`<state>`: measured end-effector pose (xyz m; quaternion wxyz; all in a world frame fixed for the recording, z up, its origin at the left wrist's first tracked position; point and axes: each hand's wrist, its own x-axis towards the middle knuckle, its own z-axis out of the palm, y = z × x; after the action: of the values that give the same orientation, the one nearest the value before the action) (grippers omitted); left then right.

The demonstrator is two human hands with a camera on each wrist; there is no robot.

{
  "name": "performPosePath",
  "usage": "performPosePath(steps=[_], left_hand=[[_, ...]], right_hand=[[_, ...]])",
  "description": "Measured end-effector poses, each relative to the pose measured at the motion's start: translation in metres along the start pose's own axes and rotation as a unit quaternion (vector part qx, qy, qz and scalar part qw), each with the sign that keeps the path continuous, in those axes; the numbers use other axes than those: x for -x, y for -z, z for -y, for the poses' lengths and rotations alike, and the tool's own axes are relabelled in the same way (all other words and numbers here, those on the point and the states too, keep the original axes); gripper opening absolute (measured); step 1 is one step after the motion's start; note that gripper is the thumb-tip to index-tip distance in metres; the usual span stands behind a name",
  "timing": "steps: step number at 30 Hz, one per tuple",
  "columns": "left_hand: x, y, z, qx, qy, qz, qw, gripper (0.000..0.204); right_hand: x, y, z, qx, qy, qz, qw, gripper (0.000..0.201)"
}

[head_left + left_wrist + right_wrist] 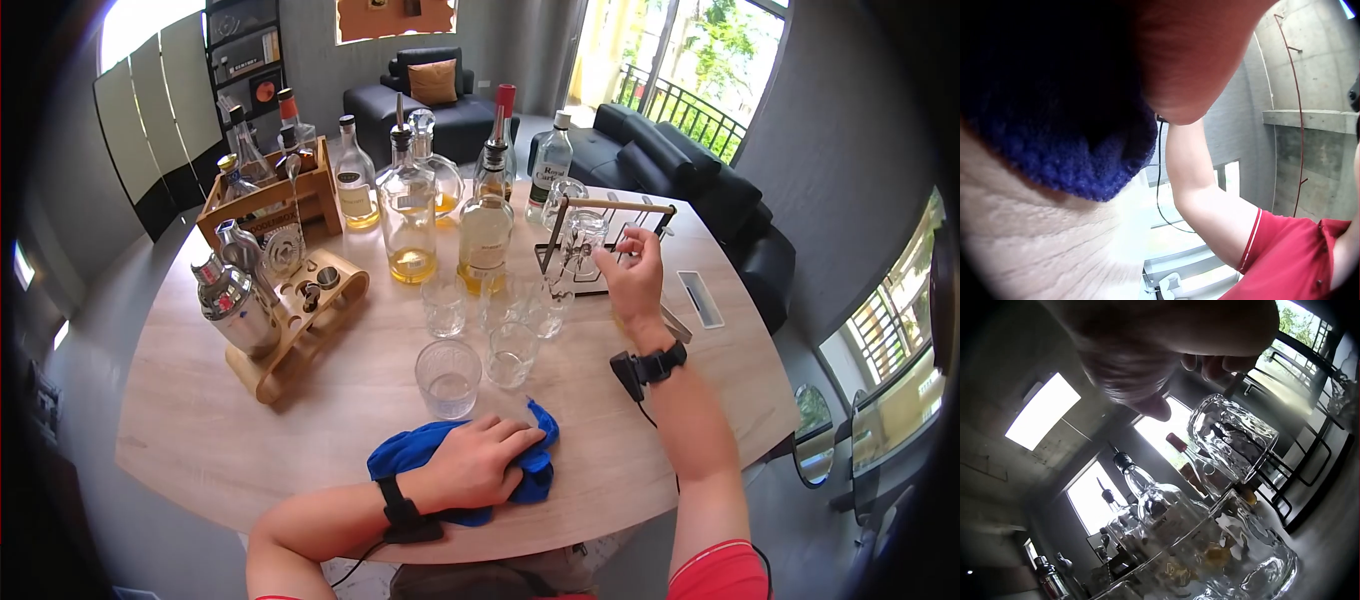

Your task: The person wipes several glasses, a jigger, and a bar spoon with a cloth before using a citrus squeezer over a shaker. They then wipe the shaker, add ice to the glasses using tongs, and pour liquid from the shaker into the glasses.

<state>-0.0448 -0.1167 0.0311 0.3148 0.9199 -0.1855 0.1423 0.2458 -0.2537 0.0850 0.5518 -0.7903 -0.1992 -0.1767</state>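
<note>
My left hand (478, 462) rests on a bunched blue cloth (400, 450) near the front edge of the table. In the left wrist view the blue cloth (1085, 162) bulges from under the hand. My right hand (635, 280) is raised beside a dark metal glass rack (548, 255) with a wooden top bar. Its thumb and bent fingers are apart, with nothing between them. A clear faceted glass (1232, 437) sits upside down on the rack, just below these fingers in the right wrist view. Another glass (568, 192) is behind it.
Several clear glasses stand mid-table, the nearest being a tumbler (448, 380). Behind them are liquor bottles, including a pourer bottle (408, 225). To the left are a shaker (238, 305) on a wooden bar-tool stand (265, 375) and a wooden bottle crate (325, 190).
</note>
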Motion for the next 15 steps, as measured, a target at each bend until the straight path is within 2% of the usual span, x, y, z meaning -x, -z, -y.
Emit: performPosePath(steps=[1,3,4,5,7,8,12,15], left_hand=[[0.0,0.0,0.0,0.002,0.002,-0.001,1.0,0.054],[-0.002,0.0,0.001,0.003,0.004,0.002,1.0,0.054],[-0.002,0.0,0.001,0.004,0.004,0.005,1.0,0.054],[-0.003,0.001,0.001,0.01,0.008,0.001,1.0,0.054],[-0.003,0.0,0.0,0.013,0.01,0.003,1.0,0.054],[-0.003,0.001,0.001,0.023,0.023,0.005,0.999,0.054],[-0.002,0.001,0.004,0.085,0.055,-0.012,0.995,0.048],[0.003,-0.003,0.007,0.149,0.088,-0.034,0.984,0.043]], right_hand=[[0.012,0.003,-0.003,0.002,0.0,0.002,1.0,0.06],[0.036,0.007,-0.01,-0.045,-0.026,0.117,0.992,0.058],[0.045,0.004,-0.015,-0.032,-0.011,0.159,0.987,0.067],[0.052,0.002,-0.019,-0.032,-0.014,0.157,0.987,0.067],[0.064,-0.006,-0.02,0.033,-0.011,0.232,0.972,0.081],[0.065,-0.013,-0.028,0.033,-0.031,0.251,0.967,0.092],[0.064,-0.044,-0.063,-0.008,-0.029,0.258,0.966,0.094],[0.063,-0.04,-0.056,-0.007,-0.067,0.267,0.962,0.086]])
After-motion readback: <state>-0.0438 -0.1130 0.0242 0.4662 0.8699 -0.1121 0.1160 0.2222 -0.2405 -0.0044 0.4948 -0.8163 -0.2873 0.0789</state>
